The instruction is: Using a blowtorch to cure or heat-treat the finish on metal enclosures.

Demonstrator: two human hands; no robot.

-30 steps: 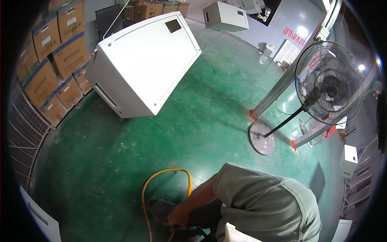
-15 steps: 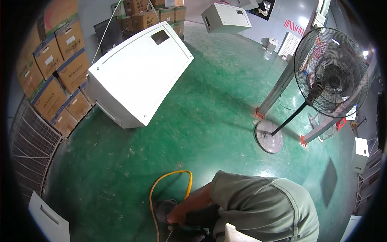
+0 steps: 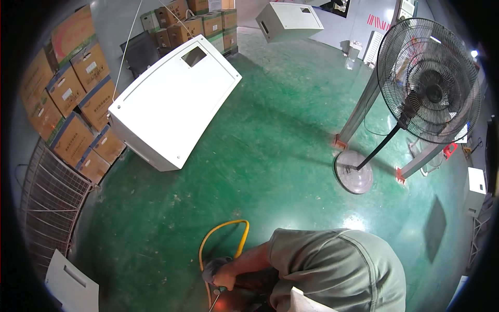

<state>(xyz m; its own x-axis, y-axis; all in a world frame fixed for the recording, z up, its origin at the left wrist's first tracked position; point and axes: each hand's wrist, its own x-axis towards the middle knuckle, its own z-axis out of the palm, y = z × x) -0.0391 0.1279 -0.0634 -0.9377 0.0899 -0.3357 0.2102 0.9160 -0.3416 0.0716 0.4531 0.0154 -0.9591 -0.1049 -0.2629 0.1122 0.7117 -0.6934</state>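
Observation:
My left forearm comes out of an olive-green sleeve [image 3: 332,270] at the lower edge. My left hand [image 3: 224,281] is a fist low over the green floor, closed on a dark tool [image 3: 249,285] that is mostly hidden by the arm. A grey lump [image 3: 213,267], cloth or glove, sits right against the knuckles. A yellow hose [image 3: 223,229] loops up from the hand and back down. A thin rod [image 3: 212,302] and a reddish glow show just below the fist. My right hand is out of sight.
A large white metal cabinet [image 3: 176,104] lies on the floor at upper left, with stacked cardboard boxes [image 3: 67,104] behind it. A black pedestal fan [image 3: 426,83] stands at right beside grey frame legs [image 3: 358,114]. A wire grille [image 3: 52,203] and a white panel [image 3: 70,283] lie at left.
The view has swung, so the cabinet and fan sit lower and further right in the picture. My fist stays at the hose end in the same grip.

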